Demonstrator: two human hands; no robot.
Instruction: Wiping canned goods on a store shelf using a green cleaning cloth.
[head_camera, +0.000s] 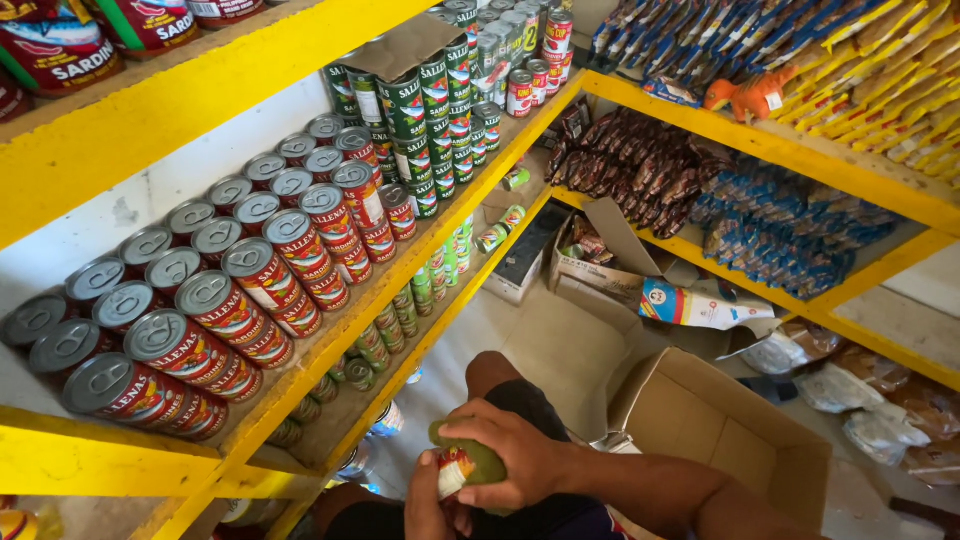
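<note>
The right hand (520, 455) grips a can (462, 468) under a green cloth (478, 452); the left hand (428, 500), at seven o'clock, clasps its base. Rigid, probably weighty and slick; best held round the sides.

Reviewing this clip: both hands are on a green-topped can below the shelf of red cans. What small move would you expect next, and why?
Probably lifting the can toward the yellow shelf. The right hand wraps over its green end while the left hand supports it from below, so it is gripped but not yet placed. Stacks of red cans fill the shelf just above, and an open cardboard box sits beside the person.
</note>
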